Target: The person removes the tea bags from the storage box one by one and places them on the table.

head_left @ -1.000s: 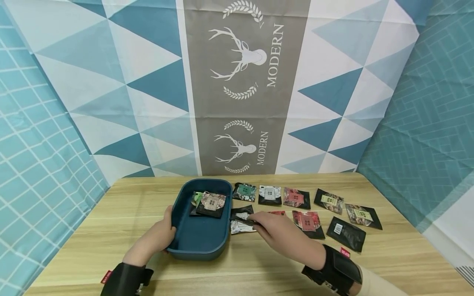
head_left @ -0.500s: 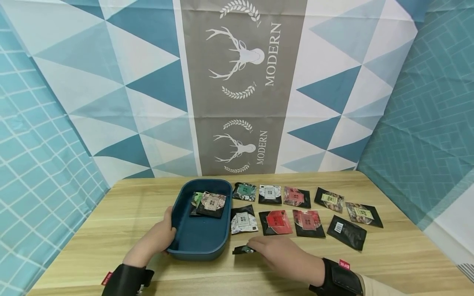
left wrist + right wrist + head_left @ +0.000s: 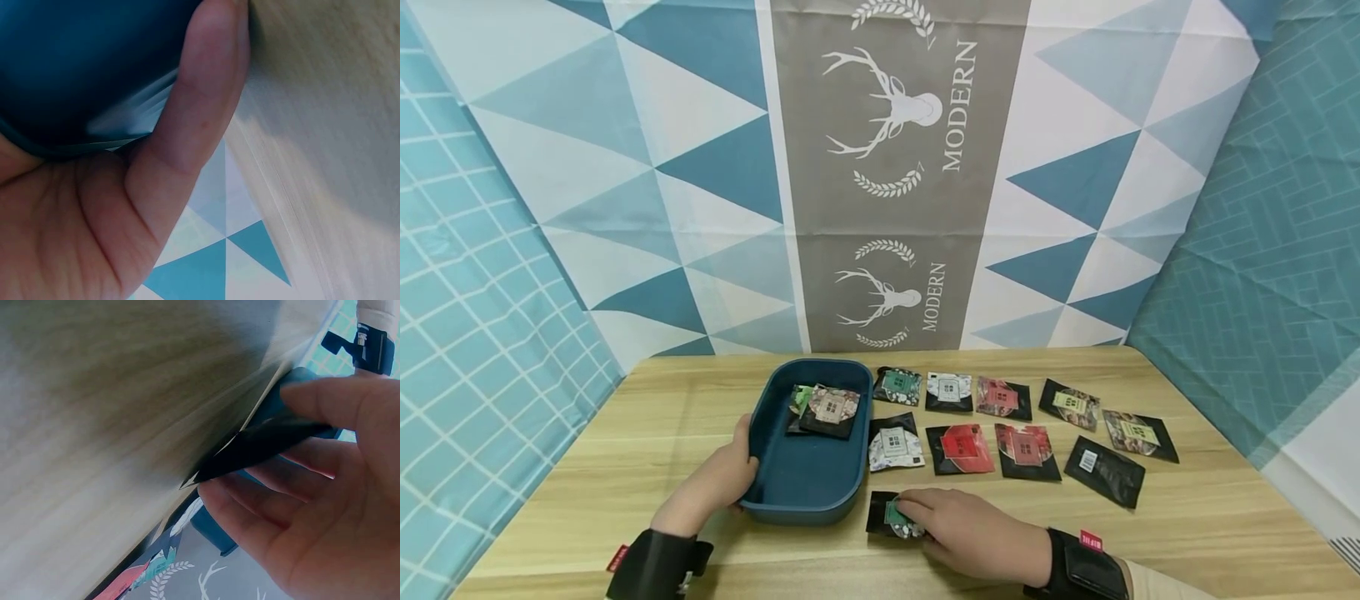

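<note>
My left hand (image 3: 718, 477) grips the left wall of a dark blue plastic bin (image 3: 808, 493). In the left wrist view, a finger (image 3: 194, 119) lies along the bin's side. Inside the bin lie a black sachet with a beige label (image 3: 831, 410) and a green one partly under it. To the bin's right, my right hand (image 3: 973, 533) holds a black sachet with a green label (image 3: 887, 514) low over the table near its front. In the right wrist view this sachet (image 3: 256, 447) shows its dark side, pinched between the thumb and fingers.
Right of the bin, several sachets lie in loose rows, among them a white-labelled one (image 3: 895, 443), a red one (image 3: 961, 448) and a face-down black one (image 3: 1105, 471). The wooden table (image 3: 625, 467) meets a patterned cloth backdrop (image 3: 887, 183) behind.
My right hand has moved toward the table's front with the green-labelled sachet, away from over the white and red sachets. The sachet's label now faces up. The left hand stays on the bin.
</note>
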Motion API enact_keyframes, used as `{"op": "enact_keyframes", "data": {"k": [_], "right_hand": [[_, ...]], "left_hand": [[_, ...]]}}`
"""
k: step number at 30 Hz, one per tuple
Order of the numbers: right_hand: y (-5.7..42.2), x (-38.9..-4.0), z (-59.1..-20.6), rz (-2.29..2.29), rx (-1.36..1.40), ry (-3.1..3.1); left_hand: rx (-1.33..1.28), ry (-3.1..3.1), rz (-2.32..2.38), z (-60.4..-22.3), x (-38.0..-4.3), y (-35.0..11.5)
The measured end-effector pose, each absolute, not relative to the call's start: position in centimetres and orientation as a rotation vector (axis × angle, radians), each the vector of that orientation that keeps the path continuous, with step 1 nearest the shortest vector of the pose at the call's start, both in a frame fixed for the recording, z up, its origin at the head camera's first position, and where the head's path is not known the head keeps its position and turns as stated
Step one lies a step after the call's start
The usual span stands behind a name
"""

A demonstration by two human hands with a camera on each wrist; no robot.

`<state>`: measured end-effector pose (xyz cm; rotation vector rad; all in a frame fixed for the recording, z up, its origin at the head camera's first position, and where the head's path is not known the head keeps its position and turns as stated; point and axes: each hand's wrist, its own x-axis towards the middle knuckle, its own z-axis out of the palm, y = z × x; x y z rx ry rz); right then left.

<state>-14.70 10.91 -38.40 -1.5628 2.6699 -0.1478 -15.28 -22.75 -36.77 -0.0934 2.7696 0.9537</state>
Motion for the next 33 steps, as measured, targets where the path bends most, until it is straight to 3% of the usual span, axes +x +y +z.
{"op": "enact_keyframes", "data": {"k": [18, 33], "right_hand": [[10.6, -15.6, -35.8, -0.241, -1.444, 2.668], [4.6, -20.2, -33.9, -0.440, -1.510, 2.831]], "left_hand": [[-0.085, 2.765, 0.950, -36.7, -15.2, -22.8], [-0.054, 2.789, 0.948, -36.9, -15.3, -22.9]]}}
